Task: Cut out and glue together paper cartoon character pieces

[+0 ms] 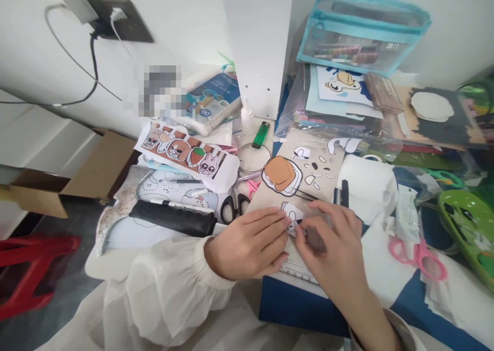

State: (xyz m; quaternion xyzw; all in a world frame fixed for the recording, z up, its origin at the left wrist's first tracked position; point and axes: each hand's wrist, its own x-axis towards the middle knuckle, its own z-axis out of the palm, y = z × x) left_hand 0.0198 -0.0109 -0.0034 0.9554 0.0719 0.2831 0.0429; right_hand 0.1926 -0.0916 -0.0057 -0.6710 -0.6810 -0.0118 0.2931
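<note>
My left hand [249, 243] lies on a tan card sheet [270, 196], its fingers stretched out and pressing a small white cartoon cut-out [292, 216]. My right hand [332, 248] meets it from the right, fingers pinched at the same cut-out, with a small dark piece [315, 240] under the fingers. What the right fingers hold is too small to name. An orange-and-white toast-shaped cut-out [281, 175] lies just above the hands on the card.
Black scissors [234, 207] and a paper cutter [172, 217] lie left of the hands. Pink scissors [419, 256] sit to the right by a tissue roll [368, 186]. A green lighter [261, 134], sticker strip [185, 153] and blue zip pouch [363, 32] stand behind.
</note>
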